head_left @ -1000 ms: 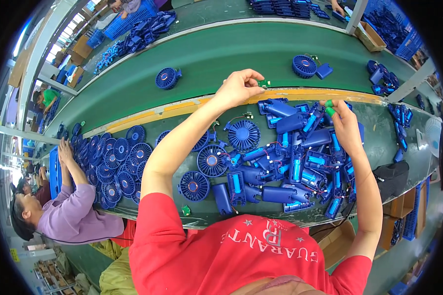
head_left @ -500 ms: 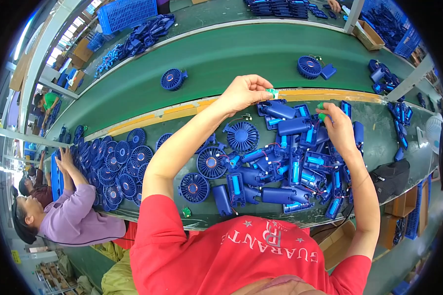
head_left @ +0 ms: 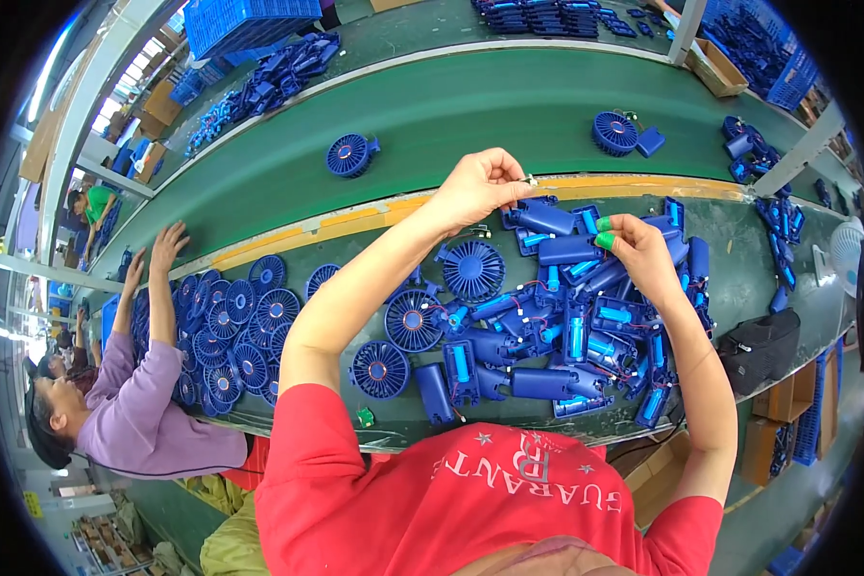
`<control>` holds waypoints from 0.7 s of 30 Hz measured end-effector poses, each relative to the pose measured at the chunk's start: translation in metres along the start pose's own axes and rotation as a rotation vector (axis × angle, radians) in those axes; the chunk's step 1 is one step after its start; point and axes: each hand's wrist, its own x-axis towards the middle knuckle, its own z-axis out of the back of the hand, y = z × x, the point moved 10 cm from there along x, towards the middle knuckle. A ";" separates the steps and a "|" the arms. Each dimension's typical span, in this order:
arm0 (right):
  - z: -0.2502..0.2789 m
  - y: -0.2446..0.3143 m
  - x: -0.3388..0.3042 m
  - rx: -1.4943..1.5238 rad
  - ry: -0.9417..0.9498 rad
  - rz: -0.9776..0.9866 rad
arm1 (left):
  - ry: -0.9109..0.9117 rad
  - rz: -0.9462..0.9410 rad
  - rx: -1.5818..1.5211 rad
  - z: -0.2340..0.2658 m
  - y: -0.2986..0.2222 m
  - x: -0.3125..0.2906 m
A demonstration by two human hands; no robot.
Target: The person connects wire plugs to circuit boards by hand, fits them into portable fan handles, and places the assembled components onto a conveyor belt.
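Note:
Above the orange-yellow strip at the belt's near edge, my left hand pinches a small circuit board, seen nearly edge-on. My right hand hovers over the right part of a heap of blue plastic handle housings, many with light-blue battery cells and thin wires. Green wraps cover its thumb and index fingertips, which are slightly apart with nothing visible between them. Left of the heap lie round blue fan heads, one with a small board at its top. A loose green circuit board rests near the table's front edge.
A green conveyor belt carries a fan and another fan beside a blue piece. To the left, a co-worker in a purple top reaches over more fan heads. A black pouch and white fan stand right.
The belt's fans have shifted right. My left hand has turned the board more edge-on, and my right hand has moved slightly left and down. The co-worker's hands have reached toward the belt.

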 end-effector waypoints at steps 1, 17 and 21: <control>-0.004 0.007 -0.002 -0.037 0.024 0.007 | -0.032 -0.019 -0.003 0.003 0.000 0.000; 0.011 0.011 -0.016 0.205 0.001 -0.032 | 0.095 -0.114 -0.037 -0.031 -0.024 -0.009; 0.018 0.021 -0.022 0.286 0.013 -0.053 | 0.136 -0.049 -0.110 -0.046 -0.025 -0.012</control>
